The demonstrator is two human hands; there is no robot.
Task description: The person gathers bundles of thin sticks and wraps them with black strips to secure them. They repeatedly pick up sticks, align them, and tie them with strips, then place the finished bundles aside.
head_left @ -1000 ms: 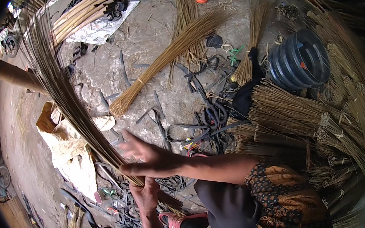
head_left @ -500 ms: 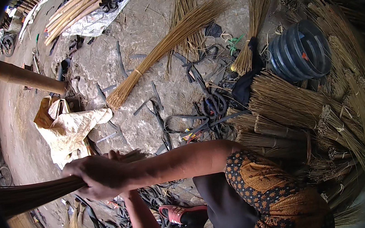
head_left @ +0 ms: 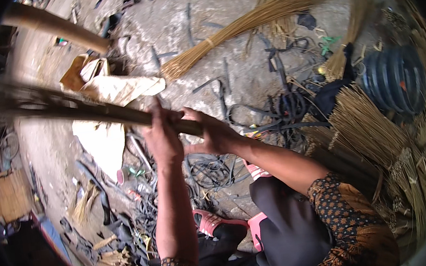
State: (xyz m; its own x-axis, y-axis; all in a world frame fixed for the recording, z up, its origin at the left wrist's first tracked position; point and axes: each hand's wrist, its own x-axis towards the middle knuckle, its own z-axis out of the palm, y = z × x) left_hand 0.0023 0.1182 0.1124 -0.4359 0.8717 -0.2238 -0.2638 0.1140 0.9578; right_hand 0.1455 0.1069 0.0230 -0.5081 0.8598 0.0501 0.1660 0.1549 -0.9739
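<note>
A long bundle of thin dark sticks (head_left: 109, 112) is held aslant in front of me, its far left end smeared by motion. My left hand (head_left: 163, 142) is closed around it near the butt end. Just to the right, my right hand (head_left: 214, 133) grips the butt itself, its fingers close to the left hand's. Beneath the bundle, a pale woven sack (head_left: 112, 89) lies crumpled on the ground. Beyond my hands rests a tan stick broom (head_left: 232, 32), bound with a band near its thicker end.
At right stand a dark ribbed bucket (head_left: 393, 80) and piled stick bundles (head_left: 369, 124). Black rubber strips (head_left: 209, 170) tangle over the ground near my pink sandals (head_left: 216, 222). A wooden pole (head_left: 59, 27) slants in at upper left; a brown board (head_left: 9, 195) is at far left.
The view has shifted, so the ground things sit further right and the sack higher. My right hand has drawn back rightward along with the bundle, and my left hand now shows plainly around it.
</note>
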